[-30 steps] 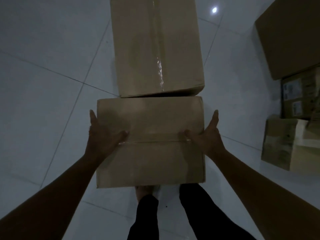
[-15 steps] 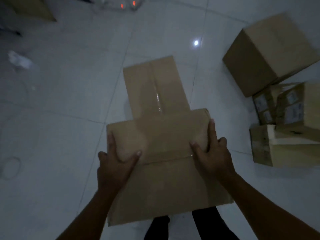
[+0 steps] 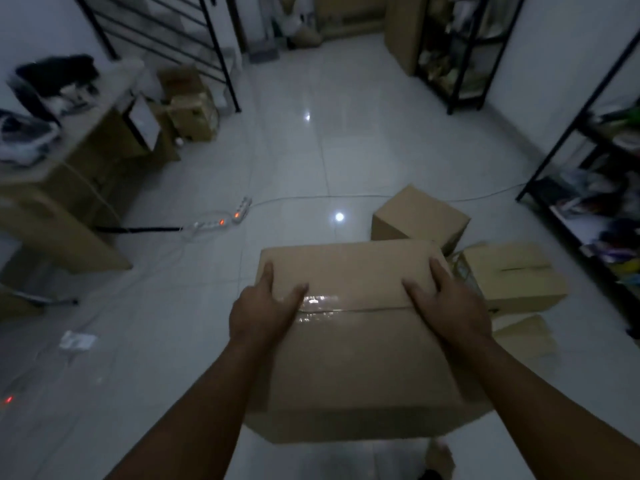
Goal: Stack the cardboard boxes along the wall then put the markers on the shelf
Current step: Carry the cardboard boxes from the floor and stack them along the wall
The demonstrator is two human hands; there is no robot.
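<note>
Carrying a taped cardboard box (image 3: 349,327) in front of the body, the person holds it clear of the tiled floor (image 3: 311,150). The left hand (image 3: 265,311) clamps the box's left edge, thumb lying across the top by the tape seam, the other fingers wrapped down the side. The right hand (image 3: 446,306) mirrors it on the right edge. Gripping opposite sides near the seam probably keeps the load level and balanced while walking.

Just beyond the held box's far right corner, a smaller box (image 3: 419,216) sits on the floor; another box with folded flaps (image 3: 509,275) lies to its right, and flattened cardboard (image 3: 523,332) lies nearer. A power strip (image 3: 239,209) and its cables trail across the floor's middle. Black shelving (image 3: 588,202) lines the right wall; no markers can be made out.

Compared with half a second ago, the view has lifted from the floor to the room, the long box that lay beyond the carried one is out of sight, and the carried box sits higher, which suggests the person has straightened up.
</note>
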